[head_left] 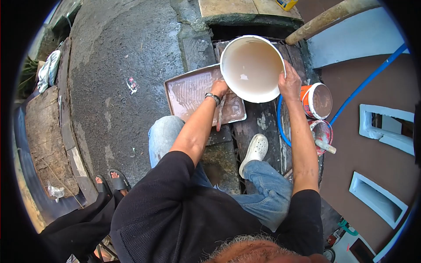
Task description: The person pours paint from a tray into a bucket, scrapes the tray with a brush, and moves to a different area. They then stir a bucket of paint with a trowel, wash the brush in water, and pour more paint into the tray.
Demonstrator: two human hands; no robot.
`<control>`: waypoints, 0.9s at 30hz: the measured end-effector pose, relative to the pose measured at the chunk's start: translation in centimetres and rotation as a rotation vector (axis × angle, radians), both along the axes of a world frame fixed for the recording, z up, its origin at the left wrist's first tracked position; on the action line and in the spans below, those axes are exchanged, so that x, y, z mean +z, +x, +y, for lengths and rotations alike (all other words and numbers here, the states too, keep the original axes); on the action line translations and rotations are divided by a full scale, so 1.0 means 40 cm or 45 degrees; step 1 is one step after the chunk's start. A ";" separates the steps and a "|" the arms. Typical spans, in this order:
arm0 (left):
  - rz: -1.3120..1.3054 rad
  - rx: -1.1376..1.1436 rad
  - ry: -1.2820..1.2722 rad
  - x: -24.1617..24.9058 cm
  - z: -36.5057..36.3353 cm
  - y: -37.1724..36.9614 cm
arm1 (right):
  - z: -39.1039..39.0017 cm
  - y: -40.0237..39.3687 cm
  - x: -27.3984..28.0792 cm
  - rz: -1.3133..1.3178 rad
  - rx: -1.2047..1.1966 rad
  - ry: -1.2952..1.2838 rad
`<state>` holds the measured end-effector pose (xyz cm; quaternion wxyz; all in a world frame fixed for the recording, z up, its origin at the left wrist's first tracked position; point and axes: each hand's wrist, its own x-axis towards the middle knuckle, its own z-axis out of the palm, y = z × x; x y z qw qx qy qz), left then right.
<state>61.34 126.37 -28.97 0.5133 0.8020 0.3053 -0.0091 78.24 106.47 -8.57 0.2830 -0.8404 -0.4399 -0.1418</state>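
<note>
A white bucket (252, 70) with cloudy brownish liquid inside is held tilted above the right part of a paint tray (188, 92). The tray has a ribbed bed coated in brownish-pink paint. My right hand (290, 83) grips the bucket's right rim, fingers wrapped over the edge. At the bucket's lower left side is my left hand (219, 89), closed, with a paint-smeared stick (220, 115) hanging down from it over the tray. The bucket hides part of the tray's upper right corner.
An orange-and-white paint bucket (322, 101) stands at right, above a red-rimmed pail (321, 131) with a roller handle (325, 147). A blue hose (368, 83) curves past them. A bamboo pole (331, 21) leans at upper right. Another person's sandalled feet (115, 179) are at lower left.
</note>
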 end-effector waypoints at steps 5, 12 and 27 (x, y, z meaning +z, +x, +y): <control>-0.087 0.095 -0.201 -0.061 0.011 0.016 | -0.002 -0.044 0.007 0.042 -0.029 0.010; -0.002 0.181 -0.778 0.072 -0.020 -0.047 | -0.016 -0.063 -0.001 0.033 -0.021 0.020; -0.315 0.384 -0.880 0.161 -0.057 -0.010 | -0.034 -0.107 0.003 0.117 0.012 0.006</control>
